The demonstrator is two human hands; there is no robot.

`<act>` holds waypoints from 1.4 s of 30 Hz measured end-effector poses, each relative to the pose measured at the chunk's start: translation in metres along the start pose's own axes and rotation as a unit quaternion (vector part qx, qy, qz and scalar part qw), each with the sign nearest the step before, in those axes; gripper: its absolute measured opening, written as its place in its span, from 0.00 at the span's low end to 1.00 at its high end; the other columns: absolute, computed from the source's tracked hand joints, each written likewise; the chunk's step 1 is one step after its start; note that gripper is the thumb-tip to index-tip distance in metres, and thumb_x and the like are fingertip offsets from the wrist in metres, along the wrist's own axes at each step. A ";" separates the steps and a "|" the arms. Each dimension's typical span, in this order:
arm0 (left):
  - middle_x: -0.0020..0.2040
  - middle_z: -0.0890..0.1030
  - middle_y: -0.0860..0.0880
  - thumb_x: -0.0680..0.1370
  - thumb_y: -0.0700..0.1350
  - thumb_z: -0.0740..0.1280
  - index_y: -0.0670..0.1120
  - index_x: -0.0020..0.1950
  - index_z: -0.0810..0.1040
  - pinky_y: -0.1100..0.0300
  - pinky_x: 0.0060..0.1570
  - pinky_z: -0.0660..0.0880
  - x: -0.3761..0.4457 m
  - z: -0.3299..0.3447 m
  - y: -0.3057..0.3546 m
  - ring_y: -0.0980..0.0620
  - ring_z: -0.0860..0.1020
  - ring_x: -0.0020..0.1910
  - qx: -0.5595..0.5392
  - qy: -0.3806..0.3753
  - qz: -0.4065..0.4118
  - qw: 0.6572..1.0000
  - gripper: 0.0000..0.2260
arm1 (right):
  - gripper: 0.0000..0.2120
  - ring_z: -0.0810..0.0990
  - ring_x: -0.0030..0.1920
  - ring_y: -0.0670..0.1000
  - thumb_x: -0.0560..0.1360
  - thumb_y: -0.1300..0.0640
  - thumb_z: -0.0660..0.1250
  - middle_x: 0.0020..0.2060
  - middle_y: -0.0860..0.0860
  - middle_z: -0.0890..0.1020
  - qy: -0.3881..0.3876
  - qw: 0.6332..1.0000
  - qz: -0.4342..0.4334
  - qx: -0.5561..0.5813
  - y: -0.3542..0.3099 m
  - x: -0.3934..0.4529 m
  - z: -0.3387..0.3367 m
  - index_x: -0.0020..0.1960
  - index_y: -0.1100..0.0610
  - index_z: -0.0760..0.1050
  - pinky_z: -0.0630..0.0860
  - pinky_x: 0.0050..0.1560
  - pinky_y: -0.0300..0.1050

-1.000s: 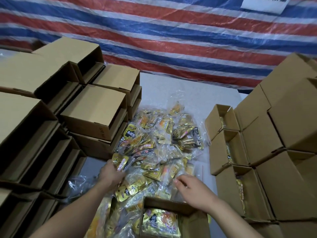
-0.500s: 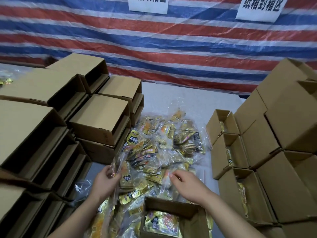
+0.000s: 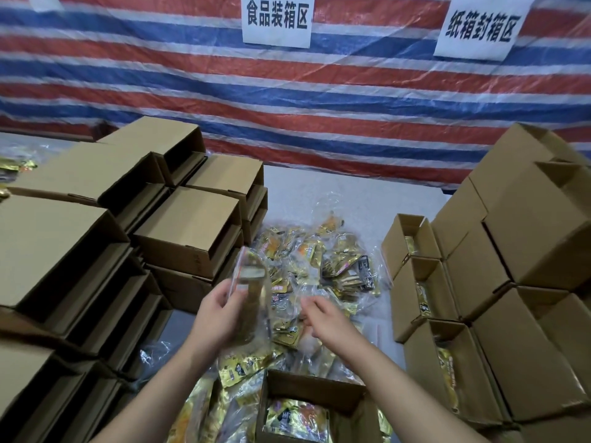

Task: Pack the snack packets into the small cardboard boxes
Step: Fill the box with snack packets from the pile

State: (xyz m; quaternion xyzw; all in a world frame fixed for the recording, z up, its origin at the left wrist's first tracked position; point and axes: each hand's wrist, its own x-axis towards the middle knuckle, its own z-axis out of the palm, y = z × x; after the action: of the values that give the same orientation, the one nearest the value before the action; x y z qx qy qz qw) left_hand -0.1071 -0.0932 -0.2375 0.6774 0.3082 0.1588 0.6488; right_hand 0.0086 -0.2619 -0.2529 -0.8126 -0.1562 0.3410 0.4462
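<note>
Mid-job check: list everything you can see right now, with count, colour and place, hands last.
Snack packets: many, gold and orange, heaped mid-table.
Lifted packet: one, blurred, above the heap.
Open box: one, brown, bottom centre, packets inside.
Stacked boxes: many, brown, left.
Filled boxes: three in a row, brown, right, open.
Boxes behind them: several, brown, far right.
Tarp: red, white and blue striped, backdrop.
Signs: two, white, on tarp.
Left hand: holds lifted packet.
Right hand: over heap, grip unclear.

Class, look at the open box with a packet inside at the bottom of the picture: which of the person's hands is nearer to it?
Right. The right hand hovers just above the open box; the left hand is up and left, holding a packet.
</note>
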 end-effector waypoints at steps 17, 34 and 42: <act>0.75 0.67 0.58 0.84 0.59 0.48 0.55 0.77 0.65 0.60 0.75 0.56 -0.007 0.062 0.124 0.63 0.63 0.73 0.084 -0.197 0.122 0.969 0.23 | 0.37 0.80 0.51 0.57 0.70 0.32 0.64 0.51 0.56 0.82 -0.024 0.854 0.009 0.520 -0.022 0.001 -0.022 0.66 0.58 0.77 0.78 0.46 0.51; 0.46 0.83 0.52 0.84 0.44 0.60 0.53 0.55 0.80 0.56 0.46 0.77 0.009 0.094 0.111 0.58 0.78 0.39 0.015 -0.036 0.144 0.989 0.10 | 0.43 0.77 0.65 0.63 0.69 0.27 0.66 0.66 0.63 0.77 -0.119 0.753 -0.148 0.630 -0.047 -0.023 -0.048 0.72 0.58 0.72 0.74 0.62 0.62; 0.69 0.71 0.56 0.82 0.46 0.63 0.51 0.77 0.63 0.51 0.70 0.68 0.016 0.090 0.092 0.56 0.72 0.66 0.134 -0.084 0.112 0.981 0.24 | 0.33 0.78 0.64 0.64 0.72 0.34 0.67 0.64 0.64 0.78 -0.115 0.779 -0.137 0.601 -0.047 -0.034 -0.050 0.64 0.59 0.80 0.78 0.58 0.63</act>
State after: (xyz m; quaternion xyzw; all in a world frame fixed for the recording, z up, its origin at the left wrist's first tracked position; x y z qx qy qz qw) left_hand -0.0206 -0.1504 -0.1602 0.7990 0.1933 0.1298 0.5544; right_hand 0.0211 -0.2859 -0.1807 -0.3040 -0.0789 0.3916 0.8649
